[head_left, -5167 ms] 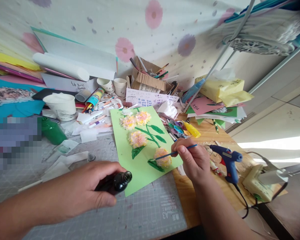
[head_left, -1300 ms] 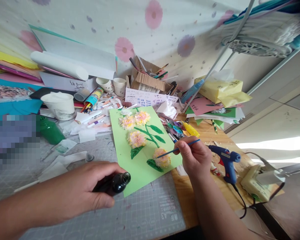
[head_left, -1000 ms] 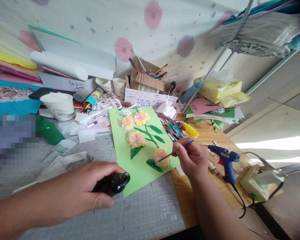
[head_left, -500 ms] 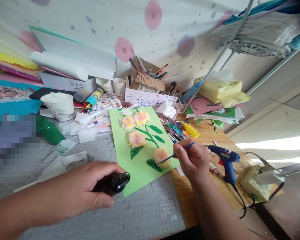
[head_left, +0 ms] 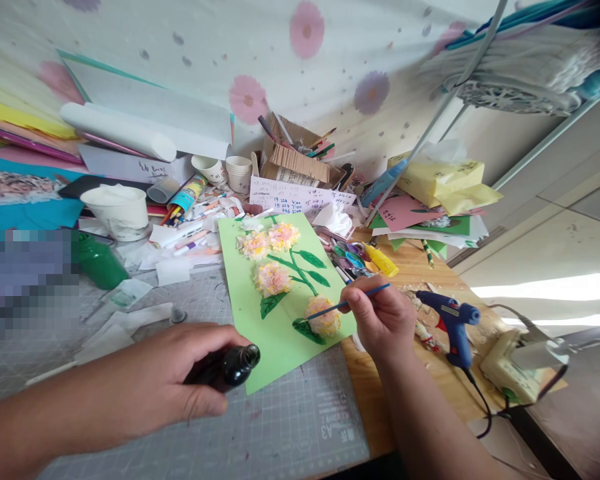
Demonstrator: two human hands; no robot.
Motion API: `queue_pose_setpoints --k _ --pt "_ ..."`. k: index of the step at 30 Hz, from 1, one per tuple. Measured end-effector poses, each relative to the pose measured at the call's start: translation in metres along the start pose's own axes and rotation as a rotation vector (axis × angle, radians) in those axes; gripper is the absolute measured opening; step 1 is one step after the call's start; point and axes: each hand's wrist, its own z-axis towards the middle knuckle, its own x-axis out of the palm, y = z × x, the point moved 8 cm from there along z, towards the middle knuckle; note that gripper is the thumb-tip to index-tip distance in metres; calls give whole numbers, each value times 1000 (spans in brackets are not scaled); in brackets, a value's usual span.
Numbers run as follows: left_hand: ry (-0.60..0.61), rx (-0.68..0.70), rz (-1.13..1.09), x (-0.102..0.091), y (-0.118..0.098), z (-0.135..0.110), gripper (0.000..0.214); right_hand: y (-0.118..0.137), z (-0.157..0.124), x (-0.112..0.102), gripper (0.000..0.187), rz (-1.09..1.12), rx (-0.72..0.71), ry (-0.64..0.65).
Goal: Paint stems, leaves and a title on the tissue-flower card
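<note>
My left hand point(head_left: 180, 377) is wrapped round a small dark bottle point(head_left: 236, 367) whose uncapped mouth points up and to the right. In my right hand point(head_left: 380, 313) a thin blue paintbrush point(head_left: 335, 307) is pinched, its tip at the dark green leaf point(head_left: 307, 330) beside the lowest flower. That leaf is painted on a light green sheet point(head_left: 250, 333), along with green stems and other leaves. Several ruffled pink and yellow flowers point(head_left: 273, 278) stand out from the sheet. The bottle is held over the sheet's lower left edge.
A grey cutting mat point(head_left: 300, 427) lies under the sheet. At the right are a blue glue gun point(head_left: 453, 323) and a power strip point(head_left: 515, 363). A green paint jar point(head_left: 100, 260), a white tub point(head_left: 117, 212), markers and paper scraps crowd the left. Behind stands a cardboard box point(head_left: 297, 160) of tools.
My right hand has shifted slightly left, and the brush tip has moved left and up along the leaf. My left hand and the bottle have stayed in place.
</note>
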Motion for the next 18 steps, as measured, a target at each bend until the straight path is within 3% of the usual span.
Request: queue_pose_setpoints --k 18 --pt "-8 -11 14 0 3 -1 51 -2 0 3 34 13 25 18"
